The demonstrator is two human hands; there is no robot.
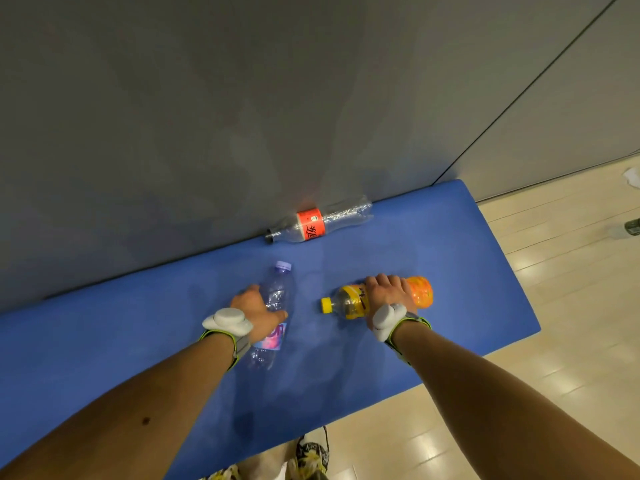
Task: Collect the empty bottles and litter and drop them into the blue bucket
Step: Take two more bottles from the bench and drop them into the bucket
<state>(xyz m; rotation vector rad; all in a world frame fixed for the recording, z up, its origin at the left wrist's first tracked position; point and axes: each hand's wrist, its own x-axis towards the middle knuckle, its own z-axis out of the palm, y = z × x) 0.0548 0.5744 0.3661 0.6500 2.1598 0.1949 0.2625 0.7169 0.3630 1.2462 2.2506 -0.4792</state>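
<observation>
Three empty bottles lie on a blue mat [433, 258]. My left hand [258, 311] is closed around a clear bottle with a purple cap and a pink-blue label [277, 292], which points away from me. My right hand [386, 291] grips the middle of an orange bottle with a yellow cap [349, 301], lying on its side with the cap to the left. A clear bottle with a red label [318, 221] lies untouched against the grey wall, neck to the left. The blue bucket is not in view.
A grey wall [207, 116] rises along the mat's far edge. Pale tiled floor [554, 306] lies right of and in front of the mat. A white scrap [632, 176] and a dark object [632, 226] sit at the right edge. My feet [308, 455] are below.
</observation>
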